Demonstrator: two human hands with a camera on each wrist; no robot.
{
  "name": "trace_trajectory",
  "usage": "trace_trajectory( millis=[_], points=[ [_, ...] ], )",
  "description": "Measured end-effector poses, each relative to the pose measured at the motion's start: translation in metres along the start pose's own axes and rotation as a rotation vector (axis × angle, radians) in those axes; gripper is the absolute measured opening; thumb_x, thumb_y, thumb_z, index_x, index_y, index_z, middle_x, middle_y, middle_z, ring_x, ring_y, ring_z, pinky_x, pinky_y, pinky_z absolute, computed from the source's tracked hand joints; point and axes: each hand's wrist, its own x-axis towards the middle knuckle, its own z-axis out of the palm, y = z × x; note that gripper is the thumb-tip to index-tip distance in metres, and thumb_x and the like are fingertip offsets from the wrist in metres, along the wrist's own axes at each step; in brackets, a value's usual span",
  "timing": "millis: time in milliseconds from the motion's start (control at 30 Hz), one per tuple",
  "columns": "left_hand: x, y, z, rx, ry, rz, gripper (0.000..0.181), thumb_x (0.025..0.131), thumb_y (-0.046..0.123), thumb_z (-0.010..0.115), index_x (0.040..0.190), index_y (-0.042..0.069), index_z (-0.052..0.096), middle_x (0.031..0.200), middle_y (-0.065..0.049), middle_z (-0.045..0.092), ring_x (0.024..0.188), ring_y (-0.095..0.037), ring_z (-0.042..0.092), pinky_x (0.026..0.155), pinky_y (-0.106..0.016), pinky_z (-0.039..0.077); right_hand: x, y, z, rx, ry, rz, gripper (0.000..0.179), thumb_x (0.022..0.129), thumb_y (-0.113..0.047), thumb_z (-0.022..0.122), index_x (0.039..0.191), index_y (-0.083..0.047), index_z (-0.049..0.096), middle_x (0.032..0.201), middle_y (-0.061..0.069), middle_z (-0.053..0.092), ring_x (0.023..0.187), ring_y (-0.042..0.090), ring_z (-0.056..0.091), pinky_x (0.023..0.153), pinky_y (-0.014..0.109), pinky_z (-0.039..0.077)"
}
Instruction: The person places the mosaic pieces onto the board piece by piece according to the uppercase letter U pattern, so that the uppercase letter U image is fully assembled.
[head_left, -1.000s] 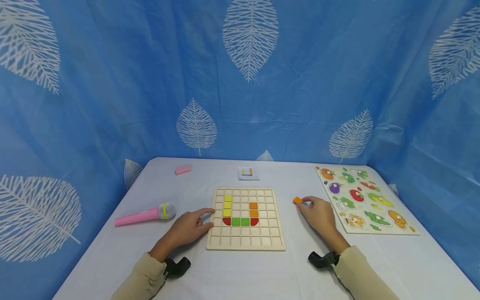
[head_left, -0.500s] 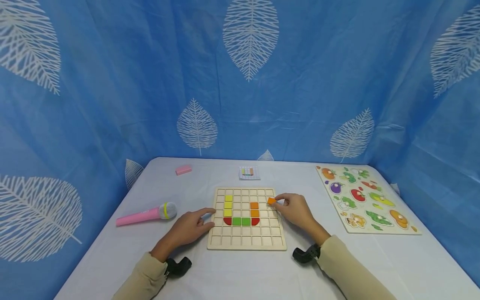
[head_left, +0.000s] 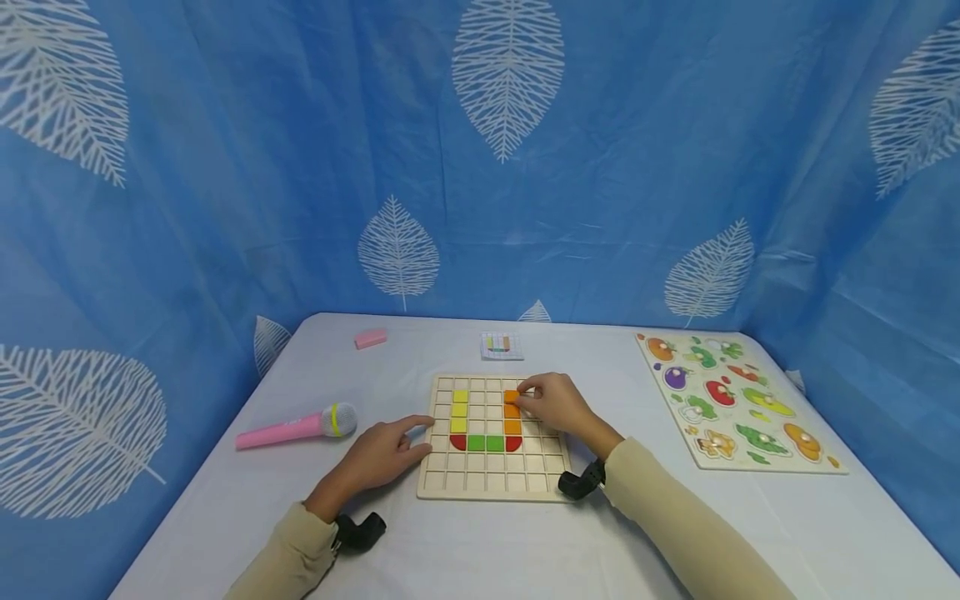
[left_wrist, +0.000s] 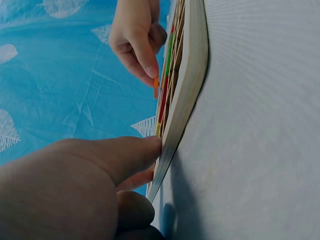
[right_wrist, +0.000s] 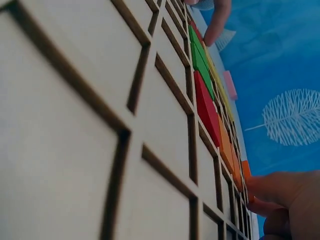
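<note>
A wooden grid board [head_left: 495,490] lies mid-table. On it is a U of tiles: several yellow squares [head_left: 459,411] at left, green squares [head_left: 486,443] between two rounded red corners [head_left: 458,442], and orange squares [head_left: 512,427] at right. My right hand [head_left: 557,402] pinches a further orange square tile [head_left: 511,396] at the top of the orange column. In the left wrist view that orange tile [left_wrist: 156,88] stands on edge close over the board. My left hand [head_left: 381,454] rests its thumb [left_wrist: 145,147] and index finger, spread apart, on the board's left edge.
Behind the board lies a small pattern card [head_left: 502,346] showing a similar U. A pink block [head_left: 371,338] sits back left, and a pink toy microphone [head_left: 296,428] lies left of the board. A vegetable puzzle board [head_left: 738,400] is at right.
My right hand has carried the orange tile leftward from the table right of the board to the top of the orange column. My left hand stays at the board's edge.
</note>
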Motion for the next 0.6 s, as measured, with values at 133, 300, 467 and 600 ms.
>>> trace_trajectory(
  millis=[133,300,467,600],
  points=[
    [-0.0003,-0.0005,0.0000,0.002,0.002,0.002,0.042,0.098,0.034,0.070,0.138,0.022,0.064,0.060,0.006,0.042,0.053,-0.009,0.039,0.052,-0.026,0.030,0.0029,0.0004,0.0025,0.010,-0.017,-0.005,0.025,0.095,-0.023,0.074,0.114,-0.007,0.077,0.056,0.000,0.050,0.044,0.012,0.037,0.048,0.027,0.033],
    [-0.0008,-0.0008,-0.0017,0.004,0.005,-0.004,0.042,0.097,0.034,0.070,0.138,0.023,0.064,0.059,0.006,0.043,0.053,-0.009,0.038,0.052,-0.026,0.030,0.0043,-0.0011,0.0043,-0.002,-0.012,-0.003,0.026,0.096,-0.023,0.073,0.117,-0.007,0.076,0.053,-0.001,0.047,0.043,0.011,0.035,0.048,0.027,0.032],
    [-0.0004,-0.0009,-0.0017,-0.001,0.000,-0.007,0.042,0.098,0.033,0.070,0.138,0.022,0.064,0.058,0.007,0.041,0.052,-0.009,0.037,0.051,-0.025,0.028,0.0036,-0.0007,0.0065,-0.013,-0.004,0.005,0.028,0.096,-0.023,0.072,0.119,-0.007,0.076,0.052,-0.003,0.045,0.043,0.011,0.034,0.048,0.027,0.031],
    [0.0005,-0.0016,-0.0009,-0.005,-0.005,-0.003,0.043,0.098,0.034,0.070,0.139,0.022,0.064,0.058,0.007,0.040,0.052,-0.008,0.036,0.051,-0.025,0.029,0.0017,0.0011,0.0079,-0.007,0.008,-0.009,0.030,0.096,-0.024,0.072,0.120,-0.005,0.075,0.051,-0.003,0.045,0.043,0.011,0.034,0.048,0.028,0.031]
  ],
)
